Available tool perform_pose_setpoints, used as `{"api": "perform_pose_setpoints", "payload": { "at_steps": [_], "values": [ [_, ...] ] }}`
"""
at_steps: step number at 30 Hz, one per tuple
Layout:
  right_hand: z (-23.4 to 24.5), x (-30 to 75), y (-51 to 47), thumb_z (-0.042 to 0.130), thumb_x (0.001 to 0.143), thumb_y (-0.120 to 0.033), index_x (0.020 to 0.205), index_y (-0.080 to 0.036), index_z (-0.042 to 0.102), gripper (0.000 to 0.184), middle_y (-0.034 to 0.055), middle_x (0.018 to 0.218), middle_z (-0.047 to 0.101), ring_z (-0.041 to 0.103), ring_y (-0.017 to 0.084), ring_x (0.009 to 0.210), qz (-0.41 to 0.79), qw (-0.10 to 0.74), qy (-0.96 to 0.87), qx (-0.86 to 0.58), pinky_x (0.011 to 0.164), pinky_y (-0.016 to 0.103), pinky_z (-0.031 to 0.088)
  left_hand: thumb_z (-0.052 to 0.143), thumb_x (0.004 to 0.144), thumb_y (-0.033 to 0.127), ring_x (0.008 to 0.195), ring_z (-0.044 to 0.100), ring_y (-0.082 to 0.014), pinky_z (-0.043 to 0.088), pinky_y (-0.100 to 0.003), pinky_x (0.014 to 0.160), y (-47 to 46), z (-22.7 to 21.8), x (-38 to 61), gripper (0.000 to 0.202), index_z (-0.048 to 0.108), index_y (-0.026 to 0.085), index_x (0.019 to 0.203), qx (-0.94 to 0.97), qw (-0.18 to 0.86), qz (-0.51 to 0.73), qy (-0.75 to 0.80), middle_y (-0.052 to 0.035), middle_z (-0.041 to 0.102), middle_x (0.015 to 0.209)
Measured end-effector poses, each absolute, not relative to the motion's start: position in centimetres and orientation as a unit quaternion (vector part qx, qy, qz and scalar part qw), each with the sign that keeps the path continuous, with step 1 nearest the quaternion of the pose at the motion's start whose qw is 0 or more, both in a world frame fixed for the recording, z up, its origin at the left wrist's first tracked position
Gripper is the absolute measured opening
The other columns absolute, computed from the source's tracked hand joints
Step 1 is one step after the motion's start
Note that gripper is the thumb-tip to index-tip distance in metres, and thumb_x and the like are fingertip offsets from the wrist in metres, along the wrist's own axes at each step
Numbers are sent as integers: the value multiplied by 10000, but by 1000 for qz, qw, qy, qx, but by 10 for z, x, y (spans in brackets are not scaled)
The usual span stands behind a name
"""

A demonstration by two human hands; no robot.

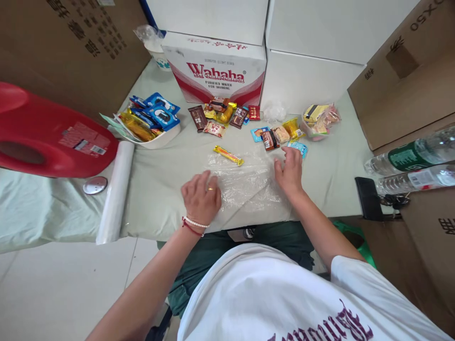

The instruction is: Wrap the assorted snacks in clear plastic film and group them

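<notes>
A clear plastic bag (245, 189) lies flat and wrinkled in front of me, and a yellow snack stick (228, 155) rests across its far left part. At the bag's left edge, my left hand (201, 198) is palm down with its fingers loosely bent and apart; nothing shows in it. My right hand (290, 173) is by the bag's right edge, thumb and fingers apart. Just beyond its fingertips sits a small group of wrapped snacks, among them a brown packet (270, 140) and a blue packet (297, 149).
More wrapped sweets (214, 129) lie before a Wahaba-style water carton (216, 68) marked "Wahaha". A white bowl of packets (156, 139) and a plastic roll (115, 194) are on the left, near a red jug (53, 137). At right are a snack tub (316, 135), bottles (408, 158) and a phone-like black object (368, 199).
</notes>
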State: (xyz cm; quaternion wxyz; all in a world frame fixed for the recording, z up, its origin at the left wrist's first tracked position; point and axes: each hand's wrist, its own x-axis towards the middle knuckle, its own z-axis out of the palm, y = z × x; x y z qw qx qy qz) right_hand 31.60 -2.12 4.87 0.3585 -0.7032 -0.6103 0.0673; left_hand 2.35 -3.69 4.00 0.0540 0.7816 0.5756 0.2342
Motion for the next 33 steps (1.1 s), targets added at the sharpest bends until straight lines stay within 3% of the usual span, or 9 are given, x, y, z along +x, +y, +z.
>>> {"api": "perform_pose_setpoints", "payload": {
  "at_steps": [3,7,11,13,18,22,25,29,33],
  "values": [
    [51,307,-42,457,1035,-326,1390,-230,612,399,172,1462,564,477,332,1389,61,305,-721,-619,1174,571,415,457,1011,372,1538,439,-331,211,-605,1285,-37,32,25,478,631,243,1437,851,98,173,487,-149,539,1605],
    [33,325,-56,499,1033,-379,1271,-205,705,360,161,1422,643,544,326,1327,143,240,-770,-574,1139,545,458,395,1012,485,1567,391,-367,134,-710,1269,-32,18,6,665,435,198,1611,842,115,110,515,-197,375,1696],
    [36,371,-22,451,1033,-400,1147,-225,736,353,127,1141,744,663,292,1062,125,270,-665,-684,1009,493,524,371,1001,556,1574,374,-376,88,-721,1272,-34,12,-9,745,366,193,1652,849,110,93,508,-199,330,1709],
    [46,388,14,468,1007,-364,1211,-204,715,358,150,1169,724,669,295,1000,77,266,-612,-741,970,486,526,370,996,583,1580,361,-383,68,-729,1271,-36,12,-9,766,362,191,1655,848,108,91,510,-197,309,1715],
    [61,385,98,639,951,-343,1376,-110,625,485,278,1353,636,657,385,1152,70,132,-553,-820,990,519,496,344,1023,551,1586,355,-360,64,-706,1284,-47,13,-3,715,375,210,1651,837,119,83,528,-175,312,1715],
    [62,377,111,678,940,-396,1302,-127,666,451,250,1291,690,670,374,1161,84,70,-532,-840,973,486,518,348,1040,519,1567,395,-348,78,-681,1293,-58,10,-1,686,367,214,1655,828,103,100,542,-168,346,1704],
    [68,387,95,685,913,-414,1270,-150,695,445,207,1254,722,674,362,1151,70,98,-529,-840,969,473,528,349,1042,536,1557,410,-352,78,-681,1291,-63,8,-1,710,342,191,1663,830,88,111,540,-171,347,1706],
    [82,399,60,694,864,-395,1314,-158,677,509,160,1287,719,670,304,1123,87,268,-550,-786,948,418,539,376,1024,582,1546,423,-371,84,-698,1281,-62,8,-1,767,293,192,1679,836,81,112,531,-175,337,1712],
    [92,377,22,732,844,-502,1336,-215,668,573,68,1150,729,630,162,739,272,356,-602,-661,672,299,512,394,1014,602,1566,388,-377,99,-703,1276,-62,10,1,793,275,197,1685,836,85,94,534,-176,322,1720]
  ]
}}
